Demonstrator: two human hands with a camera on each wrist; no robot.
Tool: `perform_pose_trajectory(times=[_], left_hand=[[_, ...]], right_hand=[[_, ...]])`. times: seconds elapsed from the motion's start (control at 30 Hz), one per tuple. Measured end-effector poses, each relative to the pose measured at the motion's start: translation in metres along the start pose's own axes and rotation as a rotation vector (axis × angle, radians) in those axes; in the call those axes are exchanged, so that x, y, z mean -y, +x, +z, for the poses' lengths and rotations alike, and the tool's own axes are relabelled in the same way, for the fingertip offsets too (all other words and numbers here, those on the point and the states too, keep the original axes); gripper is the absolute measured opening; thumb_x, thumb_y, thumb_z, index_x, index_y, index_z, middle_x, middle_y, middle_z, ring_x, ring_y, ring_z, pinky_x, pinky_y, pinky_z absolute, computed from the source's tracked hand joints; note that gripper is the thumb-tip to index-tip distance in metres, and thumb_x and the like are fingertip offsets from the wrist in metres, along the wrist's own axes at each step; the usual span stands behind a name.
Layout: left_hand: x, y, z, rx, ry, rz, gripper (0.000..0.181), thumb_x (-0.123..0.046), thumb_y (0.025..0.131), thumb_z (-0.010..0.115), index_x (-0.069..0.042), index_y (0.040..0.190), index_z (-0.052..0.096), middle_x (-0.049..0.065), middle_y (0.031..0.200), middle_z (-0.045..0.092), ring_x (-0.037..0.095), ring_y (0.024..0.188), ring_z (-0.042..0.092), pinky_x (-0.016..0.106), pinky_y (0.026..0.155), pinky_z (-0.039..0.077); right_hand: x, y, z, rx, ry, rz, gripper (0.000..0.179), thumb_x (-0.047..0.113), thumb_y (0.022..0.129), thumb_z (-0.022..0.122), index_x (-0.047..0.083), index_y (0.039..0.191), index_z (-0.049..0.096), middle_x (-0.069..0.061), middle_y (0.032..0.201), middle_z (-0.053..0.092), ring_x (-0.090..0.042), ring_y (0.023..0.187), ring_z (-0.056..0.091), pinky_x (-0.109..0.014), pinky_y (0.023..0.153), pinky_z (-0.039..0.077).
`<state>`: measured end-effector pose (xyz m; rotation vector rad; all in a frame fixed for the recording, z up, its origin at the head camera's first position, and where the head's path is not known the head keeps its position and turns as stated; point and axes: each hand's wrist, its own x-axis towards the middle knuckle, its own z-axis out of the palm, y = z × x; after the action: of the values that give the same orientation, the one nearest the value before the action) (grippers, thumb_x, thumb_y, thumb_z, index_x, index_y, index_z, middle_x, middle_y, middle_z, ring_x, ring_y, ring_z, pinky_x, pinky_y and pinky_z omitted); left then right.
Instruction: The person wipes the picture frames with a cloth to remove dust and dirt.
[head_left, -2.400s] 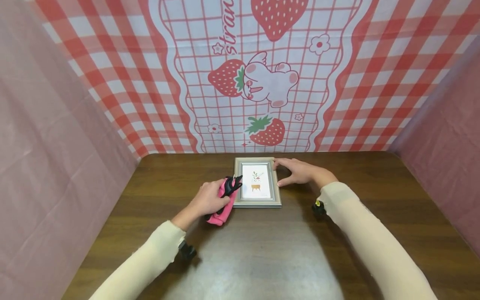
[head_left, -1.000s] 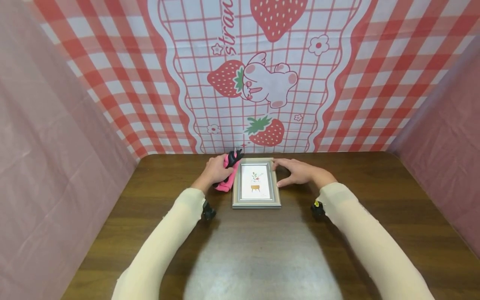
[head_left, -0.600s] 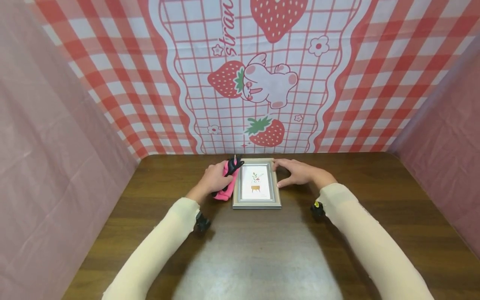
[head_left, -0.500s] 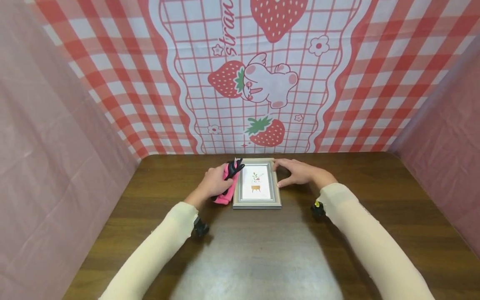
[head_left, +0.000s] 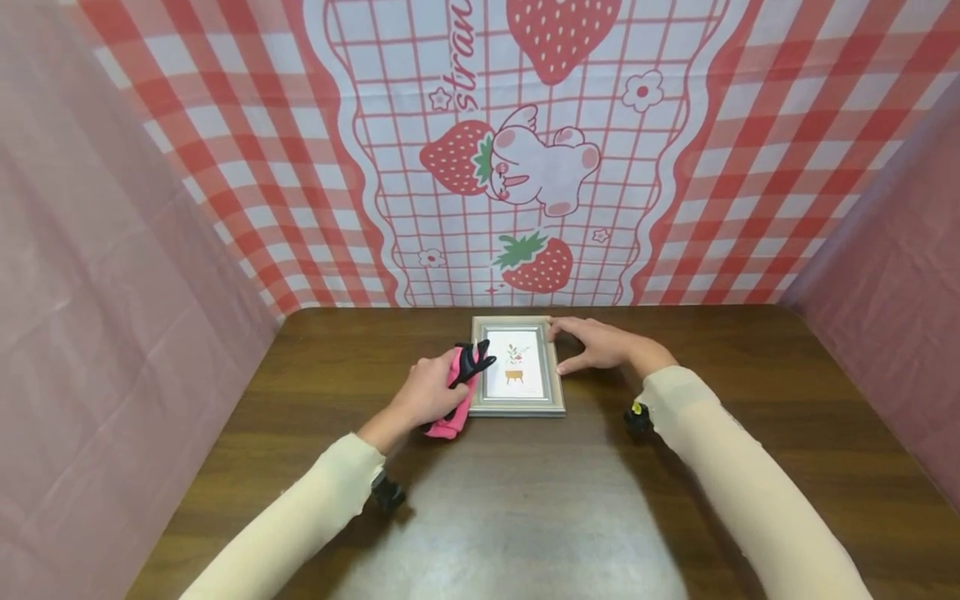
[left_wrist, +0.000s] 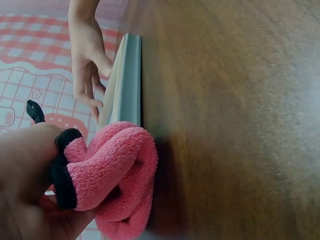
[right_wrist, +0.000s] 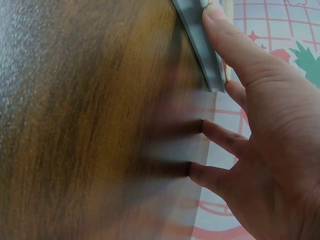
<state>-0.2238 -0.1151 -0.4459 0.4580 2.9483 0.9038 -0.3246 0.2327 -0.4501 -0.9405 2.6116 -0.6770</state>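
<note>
My left hand [head_left: 426, 390] grips a folded pink cloth [left_wrist: 112, 165] with black trim, at the left side of a picture frame [head_left: 555, 392]. A black part of the cloth overlaps the frame's left edge in the head view. The frame lies flat on the table, silver-beige, around a print of a potted plant [head_left: 514, 362]. My right hand [head_left: 596, 343] touches the frame's right side with thumb and forefinger, the forefinger near the far corner. In the right wrist view the thumb [right_wrist: 235, 40] rests along the frame's edge, and two other fingertips touch the tabletop.
The brown wooden table [head_left: 517, 500] ends at the back against a red-and-white strawberry cloth [head_left: 540, 150]. Pink curtains [head_left: 112, 292] hang along the left and right sides. The frame sits close to the table's back edge.
Over the last second my left hand has drawn the pink cloth from the frame's far left corner down its left side, toward me. The right hand and the frame have stayed in place.
</note>
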Motion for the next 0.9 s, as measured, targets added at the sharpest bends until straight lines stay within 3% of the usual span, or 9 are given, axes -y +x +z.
perform_pose_trajectory(times=[0.17,0.27,0.33,0.47,0.57,0.67,0.9], left_hand=[[-0.004,-0.010,0.000,-0.045,0.064,0.071,0.037,-0.011,0.096,0.079,-0.003,0.131,0.069,0.011,0.085,0.072,0.024,0.080,0.072,0.040,0.071,0.065],[-0.009,-0.018,0.002,-0.114,0.155,0.202,0.029,-0.012,0.094,0.084,-0.005,0.118,0.070,0.011,0.088,0.075,0.024,0.080,0.073,0.043,0.072,0.065],[-0.013,-0.023,0.003,-0.162,0.204,0.303,0.033,-0.013,0.091,0.088,-0.004,0.119,0.072,0.010,0.091,0.077,0.026,0.082,0.076,0.045,0.074,0.067],[-0.023,-0.032,0.009,-0.213,0.284,0.474,0.041,-0.012,0.085,0.092,-0.004,0.122,0.074,0.012,0.098,0.082,0.030,0.088,0.082,0.045,0.077,0.069],[-0.030,-0.037,0.014,-0.202,0.339,0.548,0.045,-0.011,0.083,0.092,-0.005,0.125,0.075,0.013,0.107,0.084,0.030,0.094,0.082,0.044,0.080,0.070],[-0.035,-0.040,0.019,-0.172,0.375,0.588,0.045,-0.010,0.084,0.091,-0.007,0.126,0.076,0.012,0.108,0.082,0.027,0.096,0.081,0.042,0.080,0.070],[-0.048,-0.042,0.029,-0.104,0.491,0.669,0.042,-0.017,0.090,0.090,-0.016,0.131,0.080,0.005,0.109,0.083,0.022,0.098,0.079,0.036,0.086,0.069]], right_hand=[[0.005,0.001,0.003,0.001,-0.007,0.007,0.054,0.035,0.100,0.088,0.009,0.139,0.061,-0.030,0.180,0.038,-0.051,0.167,0.039,-0.070,0.134,0.035],[0.008,0.000,0.002,0.005,-0.009,0.018,0.055,0.037,0.100,0.087,0.010,0.140,0.061,-0.029,0.181,0.037,-0.051,0.168,0.037,-0.071,0.135,0.032],[0.005,0.000,0.001,0.008,-0.010,0.015,0.058,0.043,0.100,0.086,0.011,0.141,0.061,-0.029,0.181,0.036,-0.051,0.168,0.037,-0.072,0.135,0.031],[-0.023,0.006,0.008,-0.027,-0.024,-0.051,0.064,0.057,0.098,0.084,0.016,0.142,0.061,-0.027,0.180,0.040,-0.048,0.166,0.041,-0.066,0.134,0.035],[-0.048,0.013,0.017,-0.056,-0.034,-0.107,0.065,0.063,0.098,0.082,0.019,0.142,0.061,-0.024,0.178,0.043,-0.043,0.165,0.044,-0.061,0.133,0.037],[-0.054,0.014,0.018,-0.065,-0.055,-0.140,0.064,0.061,0.100,0.081,0.018,0.143,0.061,-0.024,0.178,0.045,-0.040,0.165,0.045,-0.056,0.133,0.039],[-0.005,-0.002,0.001,-0.019,0.012,-0.042,0.062,0.049,0.097,0.088,0.011,0.139,0.063,-0.033,0.176,0.042,-0.055,0.163,0.041,-0.075,0.131,0.034]])
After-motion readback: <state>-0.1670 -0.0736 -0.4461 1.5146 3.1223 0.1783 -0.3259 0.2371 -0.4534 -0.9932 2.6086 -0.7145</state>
